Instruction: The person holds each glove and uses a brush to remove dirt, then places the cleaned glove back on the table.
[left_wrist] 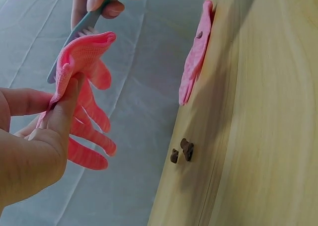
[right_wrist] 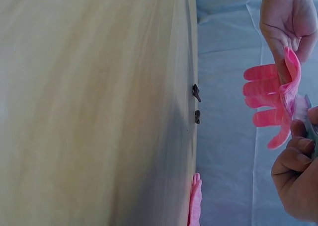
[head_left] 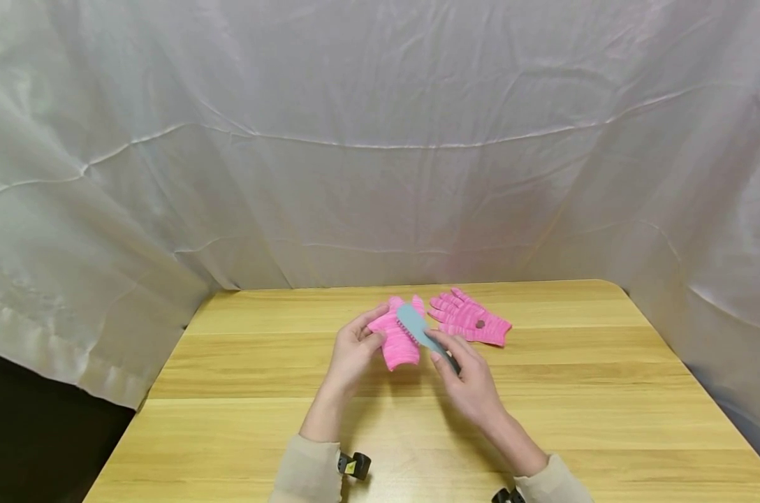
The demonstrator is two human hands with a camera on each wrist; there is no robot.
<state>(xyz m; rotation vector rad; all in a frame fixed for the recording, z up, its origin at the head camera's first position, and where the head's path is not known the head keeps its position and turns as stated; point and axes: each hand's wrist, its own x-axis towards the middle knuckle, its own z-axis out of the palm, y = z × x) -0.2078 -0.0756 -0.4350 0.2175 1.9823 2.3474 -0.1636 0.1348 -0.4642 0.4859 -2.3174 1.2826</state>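
Observation:
A pink knit glove (head_left: 400,344) is held up above the table, pinched at its side between the thumb and fingers of my left hand (head_left: 353,349). The glove's fingers dangle in the left wrist view. My right hand (head_left: 469,374) grips the dark handle of a blue-grey brush (head_left: 414,323). Its bristles face the held glove and appear to meet the fabric; the exact contact is hard to see. On the table to the right lies a second pink glove (head_left: 464,316), flat, with a dark brown lump (head_left: 480,324) on it near the cuff.
Small dark brown lumps (left_wrist: 187,149) sit on the wooden table (head_left: 229,433) near its far edge; the held glove and hands hide them from the head view. A pale grey curtain (head_left: 380,195) hangs behind the table and along both sides.

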